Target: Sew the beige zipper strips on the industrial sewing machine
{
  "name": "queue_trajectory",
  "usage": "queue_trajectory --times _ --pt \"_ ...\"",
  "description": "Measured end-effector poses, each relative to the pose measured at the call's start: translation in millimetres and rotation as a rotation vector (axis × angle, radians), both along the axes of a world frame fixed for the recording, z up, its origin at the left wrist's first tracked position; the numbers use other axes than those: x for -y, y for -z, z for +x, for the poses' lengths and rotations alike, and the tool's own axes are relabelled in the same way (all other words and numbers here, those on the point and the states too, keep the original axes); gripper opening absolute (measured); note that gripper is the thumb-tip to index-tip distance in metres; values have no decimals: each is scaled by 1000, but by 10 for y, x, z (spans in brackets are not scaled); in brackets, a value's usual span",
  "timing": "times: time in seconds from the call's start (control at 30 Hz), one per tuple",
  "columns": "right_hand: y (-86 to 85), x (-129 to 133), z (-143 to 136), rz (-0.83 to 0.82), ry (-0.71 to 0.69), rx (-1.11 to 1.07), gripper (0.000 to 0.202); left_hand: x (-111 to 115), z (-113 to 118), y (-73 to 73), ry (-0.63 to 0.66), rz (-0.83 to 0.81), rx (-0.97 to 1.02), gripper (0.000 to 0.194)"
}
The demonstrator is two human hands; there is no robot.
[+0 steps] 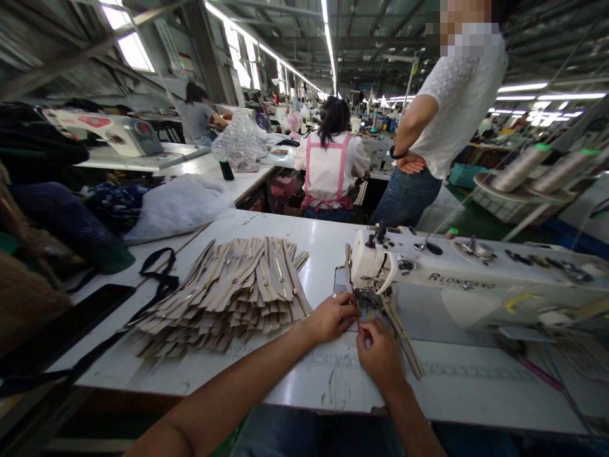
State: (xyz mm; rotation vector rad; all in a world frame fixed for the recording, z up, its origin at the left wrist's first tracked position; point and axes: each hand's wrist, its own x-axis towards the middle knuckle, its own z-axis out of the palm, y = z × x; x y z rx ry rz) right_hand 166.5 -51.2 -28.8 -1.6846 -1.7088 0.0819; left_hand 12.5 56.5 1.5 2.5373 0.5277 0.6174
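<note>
My left hand [335,317] is closed in a pinch close to the presser foot of a white sewing machine [423,285]. Just right of it and nearer to me, my right hand [379,352] pinches with thumb and finger. Between the fingertips is a beige zipper [368,313] with gold teeth, mostly hidden by the hands and the machine head. Another beige zipper strip [404,336] hangs down from the machine head, right of my right hand. A large fanned pile of beige zippers [238,292] with gold teeth and pulls lies left of my hands.
Printed ruler markings [476,370] run along the white table [314,387]. A dark flat device [71,324] and a black strap [159,273] lie at the left. Thread cones [521,168] stand at the right. One person [330,165] sits ahead; another [457,101] stands right.
</note>
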Motion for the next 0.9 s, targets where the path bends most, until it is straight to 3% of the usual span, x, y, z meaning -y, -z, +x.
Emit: queue_trajectory --times 0.2,0.6,0.9 --pt "-24 -12 -9 -31 13 12 19 15 2 24 -18 40 -1 23" --pt "-224 -195 -58 -293 127 169 27 26 -15 27 -101 133 -38 28" --pt "-309 -289 -110 -398 156 282 40 18 -8 5 -157 148 -61 35"
